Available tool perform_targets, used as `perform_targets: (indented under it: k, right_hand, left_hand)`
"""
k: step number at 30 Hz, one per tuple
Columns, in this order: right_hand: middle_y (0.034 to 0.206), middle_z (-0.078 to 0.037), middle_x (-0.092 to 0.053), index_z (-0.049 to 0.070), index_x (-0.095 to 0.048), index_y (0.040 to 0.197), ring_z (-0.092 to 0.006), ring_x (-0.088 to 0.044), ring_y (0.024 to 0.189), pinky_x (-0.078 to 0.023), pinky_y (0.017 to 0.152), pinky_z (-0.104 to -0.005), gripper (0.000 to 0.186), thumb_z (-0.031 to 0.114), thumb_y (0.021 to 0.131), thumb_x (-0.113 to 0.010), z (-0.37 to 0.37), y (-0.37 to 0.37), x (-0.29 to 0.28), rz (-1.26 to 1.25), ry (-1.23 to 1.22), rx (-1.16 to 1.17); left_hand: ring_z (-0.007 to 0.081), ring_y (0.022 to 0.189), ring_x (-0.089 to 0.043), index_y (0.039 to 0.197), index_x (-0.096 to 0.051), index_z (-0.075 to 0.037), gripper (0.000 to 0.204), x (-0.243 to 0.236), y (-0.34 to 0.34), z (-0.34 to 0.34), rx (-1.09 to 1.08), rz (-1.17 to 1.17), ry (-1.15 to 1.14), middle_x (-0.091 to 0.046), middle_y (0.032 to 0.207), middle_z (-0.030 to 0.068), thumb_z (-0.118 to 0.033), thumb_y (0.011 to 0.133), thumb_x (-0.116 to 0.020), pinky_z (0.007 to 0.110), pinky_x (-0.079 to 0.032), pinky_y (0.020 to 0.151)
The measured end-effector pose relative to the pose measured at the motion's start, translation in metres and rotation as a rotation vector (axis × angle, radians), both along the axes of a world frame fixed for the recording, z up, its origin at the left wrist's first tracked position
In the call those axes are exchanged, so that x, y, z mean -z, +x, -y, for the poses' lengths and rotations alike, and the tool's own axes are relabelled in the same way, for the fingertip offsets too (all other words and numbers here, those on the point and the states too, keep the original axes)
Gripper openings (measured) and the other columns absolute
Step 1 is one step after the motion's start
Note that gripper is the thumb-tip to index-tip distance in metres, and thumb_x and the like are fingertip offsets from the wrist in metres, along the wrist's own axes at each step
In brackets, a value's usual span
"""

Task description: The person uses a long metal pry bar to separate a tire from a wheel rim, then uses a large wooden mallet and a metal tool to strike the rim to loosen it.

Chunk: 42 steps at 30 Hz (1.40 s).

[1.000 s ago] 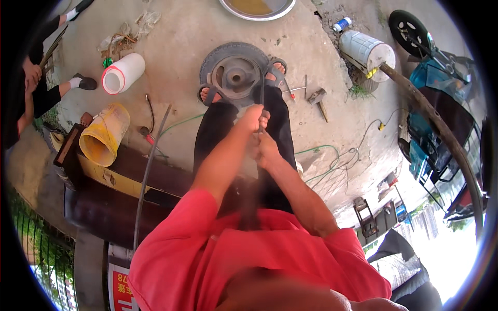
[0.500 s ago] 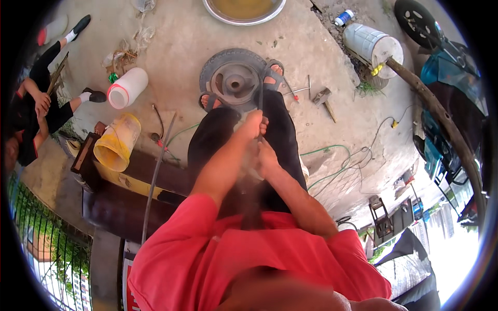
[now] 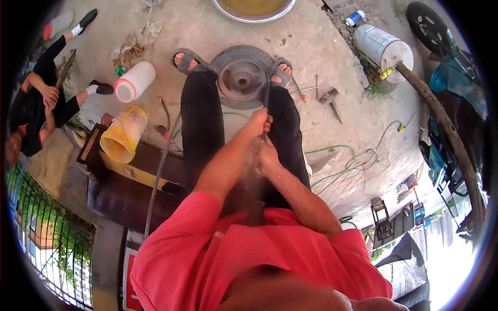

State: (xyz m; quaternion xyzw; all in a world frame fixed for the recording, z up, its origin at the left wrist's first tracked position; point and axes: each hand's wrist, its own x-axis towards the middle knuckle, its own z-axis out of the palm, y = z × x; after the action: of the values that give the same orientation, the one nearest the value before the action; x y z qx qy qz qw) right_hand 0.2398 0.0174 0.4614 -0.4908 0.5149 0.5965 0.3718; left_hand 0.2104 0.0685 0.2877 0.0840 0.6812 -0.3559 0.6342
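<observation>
My left hand (image 3: 261, 120) is closed round a long, dark bar (image 3: 267, 96) that runs up to the right side of a small wheel (image 3: 241, 72) with a tyre, lying on the concrete at my feet. My right hand (image 3: 268, 155) is closed lower on the same bar, a little nearer my body; its lower end is blurred. My sandalled feet flank the wheel. To the right of it lie a T-handled tool (image 3: 311, 88) and a hammer (image 3: 330, 99). A second long bar (image 3: 163, 160) stands slanting at my left.
Around me are a co-worker (image 3: 39, 114) seated at left, a yellow bucket (image 3: 122, 135), a white container (image 3: 135, 80), a bench (image 3: 124, 205), a metal basin (image 3: 254, 20), a drum (image 3: 381, 52), a wooden pole (image 3: 441, 114), a scooter (image 3: 451, 129) and green cable (image 3: 340, 146).
My left foot has moved up and leftward, away from the wheel's rim, and that leg is straighter. Both hands stay on the bar; the view has shifted slightly.
</observation>
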Motion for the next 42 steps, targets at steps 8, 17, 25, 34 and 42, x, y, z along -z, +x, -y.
perform_targets:
  k: [8,17,25,34,42]
  right_hand:
    - [0.070,0.001,-0.042,0.023,-0.043,0.136,-0.0101,-0.034,0.047,-0.030,0.041,-0.0299,0.030,0.021,0.108,-0.033,-0.020,-0.017,0.004,-0.035,-0.032,0.161]
    - [0.072,0.004,-0.042,0.028,-0.041,0.148,-0.0085,-0.031,0.048,-0.026,0.042,-0.0266,0.040,0.022,0.109,-0.034,-0.059,-0.027,-0.003,0.028,-0.087,0.084]
    - [0.072,0.002,-0.042,0.021,-0.035,0.157,-0.0087,-0.034,0.049,-0.030,0.044,-0.0265,0.052,0.019,0.106,-0.044,-0.021,0.020,-0.032,0.077,-0.052,-0.036]
    - [0.069,0.003,-0.040,0.012,-0.052,0.136,-0.0089,-0.029,0.048,-0.025,0.044,-0.0240,0.039,0.037,0.109,-0.042,0.009,0.051,-0.008,-0.278,-0.106,0.445]
    - [0.059,0.007,-0.031,0.011,-0.053,0.093,-0.0086,-0.024,0.044,-0.019,0.042,-0.0270,0.044,0.049,0.109,-0.037,0.006,0.054,0.010,-0.429,-0.087,0.535]
  left_hand:
    - [0.0165,0.047,-0.036,0.083,-0.055,-0.006,0.046,0.001,-0.006,-0.022,0.040,0.005,-0.048,-0.053,0.068,0.0069,-0.040,0.108,-0.037,0.033,-0.031,0.043]
    - [0.0147,0.044,-0.032,0.084,-0.054,-0.006,0.048,-0.006,-0.016,-0.045,-0.042,-0.010,-0.135,-0.048,0.064,0.0041,-0.043,0.109,-0.037,0.032,-0.027,0.042]
    - [0.0165,0.048,-0.043,0.091,-0.058,-0.003,0.045,-0.026,0.027,-0.038,-0.210,0.017,-0.096,-0.054,0.067,0.0073,-0.042,0.107,-0.042,0.035,-0.037,0.047]
    - [0.0106,0.044,-0.031,0.081,-0.052,-0.006,0.053,0.005,0.054,-0.020,-0.159,-0.096,-0.026,-0.044,0.063,0.0011,-0.049,0.108,-0.036,0.027,-0.024,0.042]
    - [0.0107,0.043,-0.026,0.079,-0.050,-0.009,0.053,0.015,0.064,-0.022,-0.052,-0.105,-0.015,-0.038,0.059,-0.0027,-0.051,0.108,-0.033,0.028,-0.021,0.043]
